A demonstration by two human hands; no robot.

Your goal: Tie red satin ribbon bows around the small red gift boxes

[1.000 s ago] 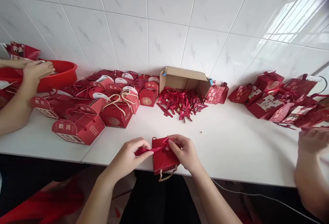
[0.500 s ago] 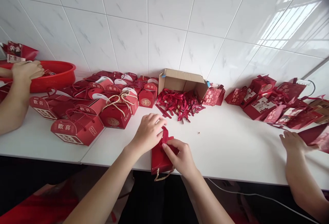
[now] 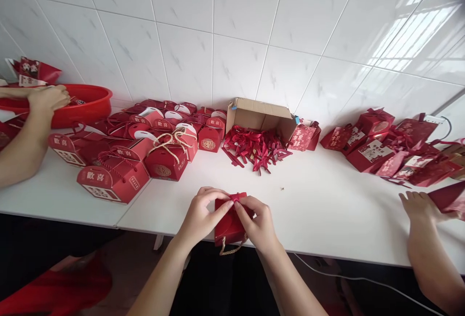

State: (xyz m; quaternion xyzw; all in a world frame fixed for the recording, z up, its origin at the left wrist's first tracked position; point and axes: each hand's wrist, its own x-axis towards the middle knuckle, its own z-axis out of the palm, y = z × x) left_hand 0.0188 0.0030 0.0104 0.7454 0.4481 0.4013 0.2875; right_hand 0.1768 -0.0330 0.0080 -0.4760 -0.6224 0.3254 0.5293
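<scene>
At left, a co-worker's hand is showing in front of a red basin, with rope-handled boxes standing near it. In the middle, the left hand is pinching a red ribbon on a small red box, which is sitting at the front edge of the table — the right hand is pinching that ribbon too. A slackening fingertip would risk the ribbon slipping; a hard tug, the box sliding off.

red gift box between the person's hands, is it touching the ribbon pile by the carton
Apart: the head view shows white tabletop between the red gift box and the ribbon pile.
</scene>
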